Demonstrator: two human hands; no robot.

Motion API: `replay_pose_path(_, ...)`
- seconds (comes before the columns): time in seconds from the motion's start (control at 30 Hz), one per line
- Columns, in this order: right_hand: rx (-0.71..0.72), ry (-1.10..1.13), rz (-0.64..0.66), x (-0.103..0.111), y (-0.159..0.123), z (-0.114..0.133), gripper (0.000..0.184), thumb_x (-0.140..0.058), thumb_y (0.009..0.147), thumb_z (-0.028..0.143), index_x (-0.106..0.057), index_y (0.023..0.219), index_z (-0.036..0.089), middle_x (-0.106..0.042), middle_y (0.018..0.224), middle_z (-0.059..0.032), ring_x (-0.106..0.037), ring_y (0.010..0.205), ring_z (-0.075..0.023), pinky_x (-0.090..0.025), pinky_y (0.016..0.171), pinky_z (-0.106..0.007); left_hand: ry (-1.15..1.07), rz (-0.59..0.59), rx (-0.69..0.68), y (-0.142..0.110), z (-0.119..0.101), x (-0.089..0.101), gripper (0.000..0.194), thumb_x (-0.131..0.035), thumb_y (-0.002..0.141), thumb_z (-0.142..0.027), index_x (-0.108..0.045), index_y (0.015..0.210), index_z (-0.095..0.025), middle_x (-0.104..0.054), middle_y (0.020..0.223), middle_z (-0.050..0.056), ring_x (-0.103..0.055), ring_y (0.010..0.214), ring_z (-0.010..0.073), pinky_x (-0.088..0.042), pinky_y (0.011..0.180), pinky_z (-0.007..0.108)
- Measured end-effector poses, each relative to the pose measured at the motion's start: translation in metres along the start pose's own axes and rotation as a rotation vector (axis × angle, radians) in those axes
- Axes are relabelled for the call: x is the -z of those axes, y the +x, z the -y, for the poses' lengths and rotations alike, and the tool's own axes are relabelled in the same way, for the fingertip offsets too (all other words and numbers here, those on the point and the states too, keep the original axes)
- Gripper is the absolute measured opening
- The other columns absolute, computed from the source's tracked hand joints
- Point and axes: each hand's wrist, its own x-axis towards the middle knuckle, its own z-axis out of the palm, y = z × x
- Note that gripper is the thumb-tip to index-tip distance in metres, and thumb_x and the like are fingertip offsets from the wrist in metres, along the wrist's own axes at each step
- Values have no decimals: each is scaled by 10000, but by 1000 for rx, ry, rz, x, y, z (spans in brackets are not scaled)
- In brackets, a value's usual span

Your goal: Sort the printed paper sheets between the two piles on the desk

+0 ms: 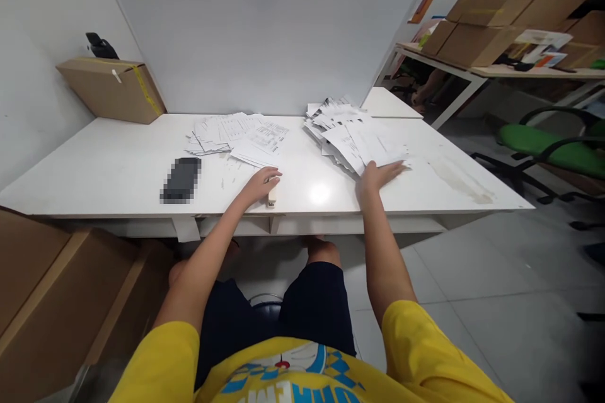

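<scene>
My left hand is closed around a small pale stapler near the table's front edge; its metal front end points toward me. Just beyond that hand lies a loose pile of printed sheets. On the right, my right hand grips the near edge of some paper sheets, thumb at the edge and fingers stretched to the right. These sheets lie over a thicker, untidy paper stack. Exactly how many sheets the fingers hold is hidden.
A dark pixelated rectangular object lies left on the white table. A cardboard box stands at the back left, against an upright panel. Cartons are low left. A green chair and a box-laden desk are right.
</scene>
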Motion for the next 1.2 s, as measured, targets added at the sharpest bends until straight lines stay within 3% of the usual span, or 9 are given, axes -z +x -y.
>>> replay_pose_path(0.23, 73, -169, 106, -28, 1, 44, 843, -501, 905, 324, -172, 1619, 19, -62, 1713, -282, -45, 1619, -335, -91, 1284, -561, 40, -6, 18, 1, 0, 1, 401, -464, 971, -426, -722, 1188, -208, -598, 1450, 97, -531, 1389, 289, -424, 1198, 425)
replay_pose_path(0.53, -42, -49, -49, -50, 3, 64, 718, -431, 913, 235, -294, 1610, 134, -154, 1720, -218, -100, 1621, -290, -40, 1272, -625, -16, -57, 23, 0, 7, -2, 334, -503, 960, -421, -738, 1106, -233, -679, 1339, 83, -612, 1292, 264, -508, 1104, 397)
replay_pose_path(0.6, -63, -11, -34, -48, 5, 62, 710, -425, 920, 253, -291, 1608, 140, -133, 1723, -219, -75, 1624, -299, -42, 1272, -624, -10, -165, -7, 0, 10, 1, 288, -495, 966, -362, -732, 1070, -234, -705, 1281, 77, -636, 1242, 245, -517, 1084, 391)
replay_pose_path(0.67, -44, 28, -51, -44, 3, 59, 710, -412, 923, 259, -274, 1608, 132, -101, 1723, -236, -50, 1624, -315, -65, 1269, -629, 45, -376, -22, 3, 13, 7, 261, -466, 971, -288, -716, 1014, -229, -729, 1182, 78, -650, 1184, 237, -509, 1079, 402)
replay_pose_path(0.77, 224, 97, -65, -42, -13, 53, 672, -375, 915, 233, -328, 1578, 134, -166, 1713, -230, -96, 1621, -312, -109, 1262, -642, 229, -675, 82, 21, 21, 19, 225, -460, 965, -228, -685, 972, -224, -719, 1110, 103, -619, 1179, 276, -465, 1095, 453)
replay_pose_path(0.83, 507, 120, 57, -47, -33, 52, 611, -347, 917, 222, -438, 1517, 147, -310, 1675, -195, -217, 1598, -282, -177, 1268, -604, 364, -730, 248, 40, 25, 23, 166, -539, 939, -256, -668, 1034, -209, -677, 1219, 146, -560, 1255, 337, -418, 1111, 510)
replay_pose_path(0.97, 909, -28, 624, -66, -76, 62, 550, -368, 944, 275, -533, 1459, 175, -481, 1596, -111, -420, 1503, -209, -303, 1264, -436, 546, -596, 450, 71, 31, 22, 346, -648, 892, -320, -594, 1193, -157, -547, 1395, 230, -455, 1352, 423, -337, 1129, 570)
replay_pose_path(1.07, 919, -123, 867, -91, -95, 81, 613, -434, 948, 334, -448, 1537, 162, -436, 1631, -98, -406, 1513, -223, -301, 1269, -426, 576, -549, 463, 78, 36, 22, 384, -652, 905, -357, -564, 1221, -158, -532, 1401, 230, -440, 1359, 413, -327, 1133, 550)
replay_pose_path(1.2, 908, -179, 939, -123, -111, 106, 724, -517, 940, 421, -359, 1586, 135, -359, 1667, -139, -310, 1563, -284, -242, 1284, -490, 514, -584, 519, 77, 40, 29, 427, -727, 870, -339, -550, 1238, -216, -565, 1378, 164, -475, 1344, 351, -363, 1127, 478)
